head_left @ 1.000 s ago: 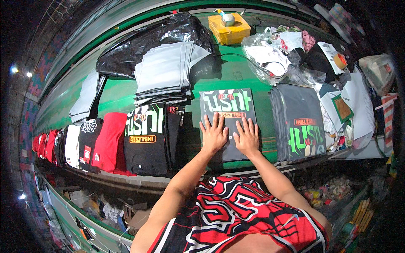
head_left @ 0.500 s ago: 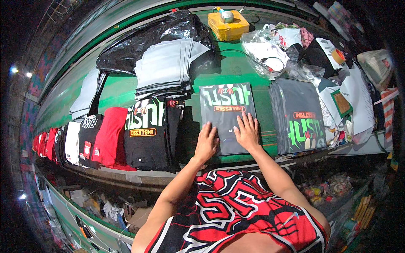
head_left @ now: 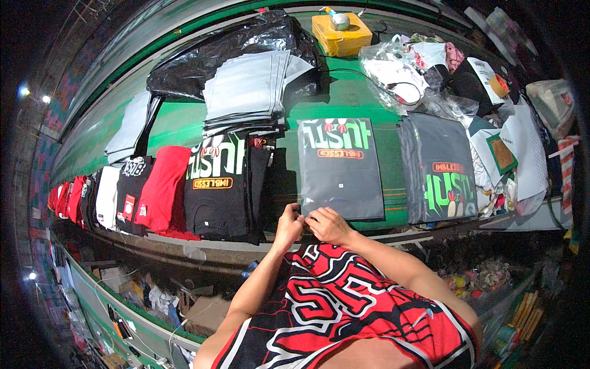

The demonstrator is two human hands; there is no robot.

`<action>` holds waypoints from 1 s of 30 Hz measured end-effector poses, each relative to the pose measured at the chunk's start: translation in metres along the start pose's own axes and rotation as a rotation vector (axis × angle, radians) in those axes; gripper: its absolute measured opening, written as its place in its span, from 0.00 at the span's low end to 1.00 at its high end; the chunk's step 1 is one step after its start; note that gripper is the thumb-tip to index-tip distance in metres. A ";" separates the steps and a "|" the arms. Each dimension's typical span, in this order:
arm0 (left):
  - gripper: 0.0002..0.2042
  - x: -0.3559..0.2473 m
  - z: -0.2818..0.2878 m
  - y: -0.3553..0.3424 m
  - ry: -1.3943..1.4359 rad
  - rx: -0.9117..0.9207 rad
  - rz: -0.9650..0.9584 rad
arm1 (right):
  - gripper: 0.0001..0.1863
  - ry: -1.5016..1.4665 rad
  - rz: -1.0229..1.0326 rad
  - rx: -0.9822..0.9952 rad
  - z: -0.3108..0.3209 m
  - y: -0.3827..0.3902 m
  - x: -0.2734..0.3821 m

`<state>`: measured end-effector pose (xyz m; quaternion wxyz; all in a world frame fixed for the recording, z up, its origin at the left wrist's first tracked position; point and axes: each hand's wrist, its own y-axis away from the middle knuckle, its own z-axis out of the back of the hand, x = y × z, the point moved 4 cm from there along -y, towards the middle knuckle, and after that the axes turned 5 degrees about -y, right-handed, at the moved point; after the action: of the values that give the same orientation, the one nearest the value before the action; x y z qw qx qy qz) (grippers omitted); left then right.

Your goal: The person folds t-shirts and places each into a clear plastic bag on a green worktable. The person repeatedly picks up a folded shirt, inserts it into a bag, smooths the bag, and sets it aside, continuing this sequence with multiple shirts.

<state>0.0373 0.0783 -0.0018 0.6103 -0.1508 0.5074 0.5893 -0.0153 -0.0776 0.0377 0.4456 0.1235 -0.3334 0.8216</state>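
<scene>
Shirts in a row on the surface [head_left: 362, 101]

Bagged shirt [head_left: 339, 167] lies middle; folded shirt stack [head_left: 218, 184] left, another bagged shirt [head_left: 441, 167] right, flat bags [head_left: 246, 89] behind.

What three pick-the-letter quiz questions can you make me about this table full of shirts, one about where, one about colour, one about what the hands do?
1. Where are both hands?
A. at the near edge of the bagged black shirt
B. on the yellow box
C. on the red shirts

2. What colour is the box at the back?
A. blue
B. yellow
C. white

3. How is the middle shirt?
A. hanging up
B. crumpled
C. flat in a clear bag

Answers: 1 A, the left hand and right hand pinch the bagged black shirt there. 2 B, the box is yellow. 3 C, it lies flat and glossy.
</scene>
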 end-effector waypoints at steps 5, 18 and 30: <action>0.28 0.002 0.001 -0.006 0.018 -0.014 0.014 | 0.07 0.115 0.113 0.034 -0.008 0.000 -0.003; 0.33 0.005 0.003 -0.012 0.084 0.064 0.071 | 0.06 0.290 0.008 0.082 0.102 0.107 -0.055; 0.26 -0.048 -0.002 -0.044 0.012 -0.237 -0.016 | 0.07 0.084 -0.204 -0.098 0.105 0.052 -0.056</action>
<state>0.0844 0.0376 0.0176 0.5897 -0.2294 0.4368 0.6394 -0.0357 -0.2033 0.0657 0.5459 0.1005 -0.3400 0.7591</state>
